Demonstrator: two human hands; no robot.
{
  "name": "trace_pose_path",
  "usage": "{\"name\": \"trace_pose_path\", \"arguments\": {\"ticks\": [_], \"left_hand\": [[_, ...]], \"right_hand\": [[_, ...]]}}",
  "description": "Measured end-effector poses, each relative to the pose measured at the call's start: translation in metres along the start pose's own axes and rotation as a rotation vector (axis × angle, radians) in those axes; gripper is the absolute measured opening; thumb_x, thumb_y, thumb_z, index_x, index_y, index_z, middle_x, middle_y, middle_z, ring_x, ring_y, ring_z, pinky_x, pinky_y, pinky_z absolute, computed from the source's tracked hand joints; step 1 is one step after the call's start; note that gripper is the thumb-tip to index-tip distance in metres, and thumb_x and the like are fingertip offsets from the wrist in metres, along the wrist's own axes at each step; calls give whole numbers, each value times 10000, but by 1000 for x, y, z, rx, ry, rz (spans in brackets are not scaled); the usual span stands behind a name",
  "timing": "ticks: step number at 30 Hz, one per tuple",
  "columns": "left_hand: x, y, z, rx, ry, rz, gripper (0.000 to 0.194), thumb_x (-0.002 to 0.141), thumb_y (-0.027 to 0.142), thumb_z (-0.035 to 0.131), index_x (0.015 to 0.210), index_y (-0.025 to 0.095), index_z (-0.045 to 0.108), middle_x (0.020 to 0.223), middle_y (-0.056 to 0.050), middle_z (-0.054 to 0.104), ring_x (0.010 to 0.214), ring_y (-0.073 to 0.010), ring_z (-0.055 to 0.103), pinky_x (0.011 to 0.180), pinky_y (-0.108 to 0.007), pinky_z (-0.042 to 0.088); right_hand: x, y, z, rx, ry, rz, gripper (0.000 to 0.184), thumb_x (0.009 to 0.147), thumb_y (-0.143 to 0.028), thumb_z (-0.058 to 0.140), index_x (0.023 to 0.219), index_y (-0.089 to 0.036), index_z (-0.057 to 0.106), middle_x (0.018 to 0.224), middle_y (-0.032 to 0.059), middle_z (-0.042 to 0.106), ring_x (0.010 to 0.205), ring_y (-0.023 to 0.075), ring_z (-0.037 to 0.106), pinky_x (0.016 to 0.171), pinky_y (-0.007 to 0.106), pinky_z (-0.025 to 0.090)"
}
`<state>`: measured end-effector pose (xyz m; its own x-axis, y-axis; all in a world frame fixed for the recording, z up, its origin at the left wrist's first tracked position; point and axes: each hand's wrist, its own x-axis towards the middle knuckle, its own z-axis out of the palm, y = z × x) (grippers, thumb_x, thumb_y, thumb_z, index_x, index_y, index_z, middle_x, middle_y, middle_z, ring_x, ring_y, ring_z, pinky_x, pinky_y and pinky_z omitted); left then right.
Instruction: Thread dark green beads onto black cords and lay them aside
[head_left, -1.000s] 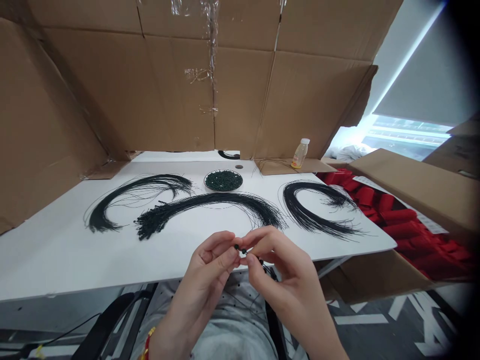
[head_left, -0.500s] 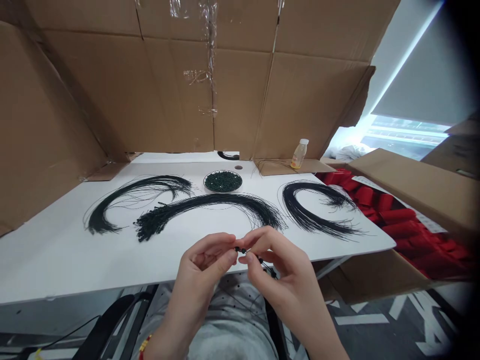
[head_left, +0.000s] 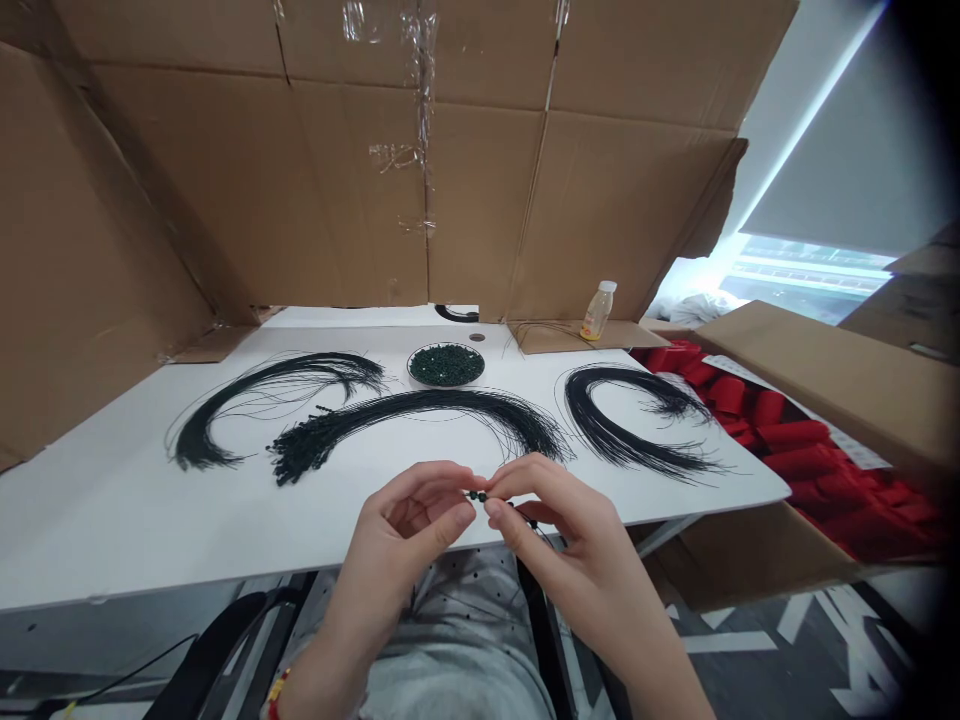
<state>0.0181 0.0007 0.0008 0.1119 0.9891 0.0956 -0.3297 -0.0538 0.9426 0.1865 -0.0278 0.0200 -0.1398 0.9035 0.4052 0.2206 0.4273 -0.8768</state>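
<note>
"How did the hands stand?"

"Both were curled nearly shut, just above the near edge of the white tabletop (head_left: 112,520). The left hand (head_left: 394,520) and the right hand (head_left: 570,530) each pinched, thumb against forefinger, from opposite sides of a thin beaded cord (head_left: 478,496). Its two small dark beads sat between the fingertips, and its tail hung down to the right."

"Which step did that look like?"

"Close fingertip work on the beads of one cord, I'd judge, held up off the tabletop."

"And what did the next move call for?"

"A steady pinch, in my judgement, since beads that small could easily slip."

"What lay beyond the hands?"

"Three long bundles of black cord: one at left (head_left: 225,430), one in the middle (head_left: 420,402) with beads clustered at its left end, and one curving at right (head_left: 600,420). Further off stood a round dish (head_left: 480,368) of dark green beads (head_left: 446,365), and at far right a small plastic bottle (head_left: 598,312). Red packets (head_left: 802,435) filled an open carton to the right."
</note>
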Motion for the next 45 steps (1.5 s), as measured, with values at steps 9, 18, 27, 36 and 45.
{"name": "trace_pose_path", "arguments": {"ticks": [9, 18, 27, 36, 45], "left_hand": [[5, 1, -8, 304, -114, 247, 122, 884, 180, 729, 820, 246, 810, 841, -39, 712, 801, -178, 623, 696, -244, 497], [7, 1, -9, 273, 50, 237, 188, 854, 186, 699, 672, 209, 659, 701, 11, 586, 676, -147, 507, 628, -246, 405], [14, 0, -23, 311, 162, 231, 226, 871, 246, 688, 664, 220, 602, 684, 22, 527, 677, -158, 469, 626, -259, 377], [9, -5, -13, 595, 114, 342, 153, 916, 199, 553, 769, 240, 573, 759, 16, 543, 695, -180, 508, 653, -294, 369], [8, -4, -12, 526, 50, 330, 214, 937, 272, 594, 727, 232, 581, 745, 1, 536, 702, -189, 487, 658, -291, 376]], "right_hand": [[3, 3, -1, -77, 74, 13, 90, 930, -171, 713, 860, -217, 745, 903, 23, 751, 831, 163, 688, 723, 242, 537], [8, 19, -8, 56, -83, 232, 319, 1001, -478, 625, 1219, -249, 667, 1113, 55, 746, 1017, 209, 698, 907, 338, 540], [16, 32, -13, 310, -208, 344, 353, 1013, -543, 568, 942, -197, 581, 738, -58, 442, 595, 95, 478, 595, 241, 449], [19, 31, -7, 145, -77, 338, 351, 923, -526, 663, 844, -187, 617, 661, -60, 338, 601, 119, 289, 532, 251, 233], [19, 27, -5, 113, -40, 326, 288, 887, -462, 697, 812, -185, 677, 609, -80, 216, 583, 122, 209, 562, 285, 176]]}}
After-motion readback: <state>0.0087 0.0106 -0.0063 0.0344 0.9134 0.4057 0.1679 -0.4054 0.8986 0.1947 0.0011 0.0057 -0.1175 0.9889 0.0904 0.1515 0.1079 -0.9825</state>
